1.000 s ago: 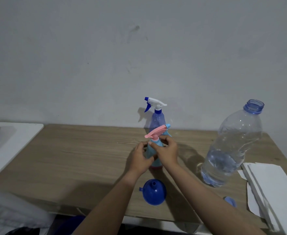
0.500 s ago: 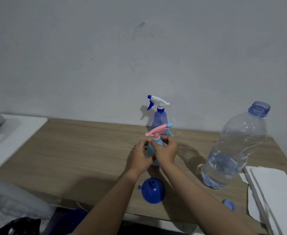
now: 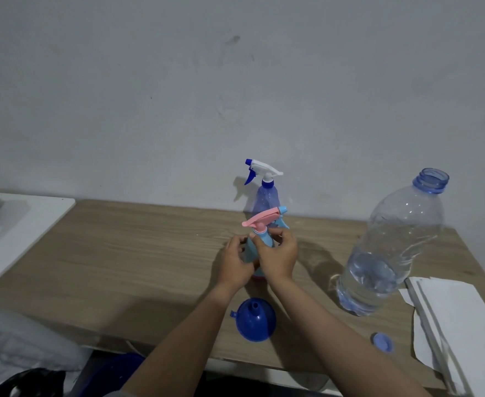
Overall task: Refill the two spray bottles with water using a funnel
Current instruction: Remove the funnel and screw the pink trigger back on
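Both hands meet at the small light-blue spray bottle (image 3: 259,243) with the pink trigger head, which stands upright near the centre of the wooden bench (image 3: 138,253). The left hand (image 3: 234,263) wraps the bottle's body from the 9 o'clock side and hides most of its lower half; only a sliver of pink base shows beneath the wrists. The right hand (image 3: 278,257) comes in from 3 o'clock, its fingertips pinching the collar just under the pink head. Whether that collar is screwed tight or loose cannot be told, since the fingers cover it.

At 12 o'clock from this bottle, close to the wall, stands the second spray bottle (image 3: 265,193), clear violet with a white and dark-blue trigger; its lower part is hidden behind the pink head. At 6 o'clock, between the forearms, the blue funnel (image 3: 255,320) lies mouth-down on the bench with its spout pointing up. At 3 o'clock stands the large clear water bottle (image 3: 390,247), uncapped and partly filled. Its blue cap (image 3: 382,341) lies near the bench's front edge, beside a stack of white paper (image 3: 458,325) cut off by the frame's right edge.
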Demonstrator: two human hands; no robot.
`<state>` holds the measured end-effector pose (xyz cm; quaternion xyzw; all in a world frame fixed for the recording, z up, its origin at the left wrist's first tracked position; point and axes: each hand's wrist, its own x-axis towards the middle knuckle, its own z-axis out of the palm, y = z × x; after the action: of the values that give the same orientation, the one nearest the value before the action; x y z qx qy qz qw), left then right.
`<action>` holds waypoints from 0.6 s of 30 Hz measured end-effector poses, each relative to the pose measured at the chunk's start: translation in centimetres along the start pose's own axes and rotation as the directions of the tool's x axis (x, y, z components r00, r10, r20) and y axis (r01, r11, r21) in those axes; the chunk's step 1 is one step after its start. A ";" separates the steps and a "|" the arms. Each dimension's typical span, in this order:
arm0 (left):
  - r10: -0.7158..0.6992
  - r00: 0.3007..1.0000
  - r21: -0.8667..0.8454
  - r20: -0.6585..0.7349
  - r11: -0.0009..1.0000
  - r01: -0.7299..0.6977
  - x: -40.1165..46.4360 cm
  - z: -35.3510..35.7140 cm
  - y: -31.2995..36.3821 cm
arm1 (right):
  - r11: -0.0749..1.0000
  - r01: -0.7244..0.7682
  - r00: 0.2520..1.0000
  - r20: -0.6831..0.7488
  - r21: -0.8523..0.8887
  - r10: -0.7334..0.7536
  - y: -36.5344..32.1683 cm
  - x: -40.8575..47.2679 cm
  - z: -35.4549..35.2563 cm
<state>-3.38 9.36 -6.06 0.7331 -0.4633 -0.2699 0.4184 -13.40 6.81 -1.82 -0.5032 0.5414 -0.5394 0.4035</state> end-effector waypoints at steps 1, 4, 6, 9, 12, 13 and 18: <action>-0.009 1.000 0.000 -0.005 1.000 0.009 -0.1 0.0 0.2 | 0.999 -0.014 0.999 -0.037 -0.033 0.013 -0.2 -0.3 0.0; -0.016 0.999 0.028 -0.038 0.999 0.017 -0.2 0.0 0.6 | 0.983 -0.046 0.994 -0.110 -0.179 0.027 -0.6 -0.6 0.5; -0.007 0.999 0.063 -0.035 0.998 0.009 -0.6 -0.3 0.9 | 0.972 -0.009 0.995 -0.101 -0.235 -0.015 -0.8 -0.3 1.0; -0.002 1.000 0.093 0.021 0.996 0.000 -1.4 -1.1 0.5 | 0.970 0.083 0.996 0.002 -0.229 -0.085 -1.2 0.5 1.7; -0.014 0.999 0.074 0.042 0.997 0.011 -2.7 -2.4 -0.7 | 0.976 0.134 0.990 0.064 -0.174 -0.125 -1.5 0.8 2.0; -0.003 1.000 0.076 0.030 0.997 0.001 -3.1 -3.0 -1.2 | 0.967 0.177 0.983 0.070 -0.182 -0.167 -1.6 0.9 2.2; 0.005 0.998 0.104 -0.064 0.995 0.001 -5.0 -8.1 -4.0 | 0.894 0.421 0.904 0.147 -0.153 -0.401 -4.7 0.4 4.1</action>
<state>2.63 17.67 -5.36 0.7619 -0.4636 -0.2211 0.3946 -8.98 6.12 2.47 -0.6700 0.4461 -0.5322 0.2623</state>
